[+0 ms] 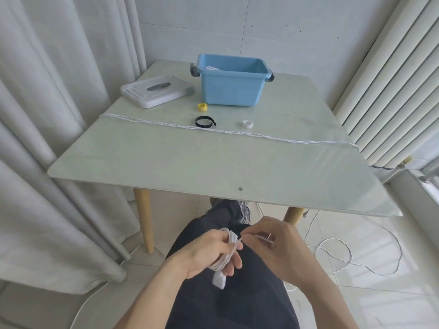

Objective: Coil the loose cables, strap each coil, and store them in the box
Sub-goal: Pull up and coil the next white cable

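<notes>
- Head view, looking down over the lap: left hand (213, 251) wrapped in white cable, fingers mostly straight, thumb side clamping a small coil (229, 248) of several loops across the palm and fingers.
- Hanging just below that grip: a white plug or adapter block (219, 280), dangling off the bottom of the coil.
- Right hand (273, 243) just beside the left, fingertips pinching the free strand of white cable (257, 237), strand running straight from the pinch over to the coil.
- Out to the right of the pinch, down on the tiled floor: rest of the loose cable (344, 255) lying in a big lazy loop, well apart from both hands.
- Under both hands: dark trousers (237, 300), hands hovering over the lap, not on the table.
- Ahead of the grip, on the pale green table (166, 162): another long white cable (237, 132) stretched straight across, edge to edge.
- Just past that stretched cable: black strap (204, 121) curled into a ring, white strap (247, 123) rolled up to its right, yellow strap (202, 107) a bit further back.
- Far end, well away from the hands: blue box (231, 90) with dark handles, open, something white and cable-like (212, 68) peeking at the inside left corner.
- Left of the box: grey-white lid (156, 91) lying flat on the table.
- Curtain on the left, ribbed radiator on the right.
</notes>
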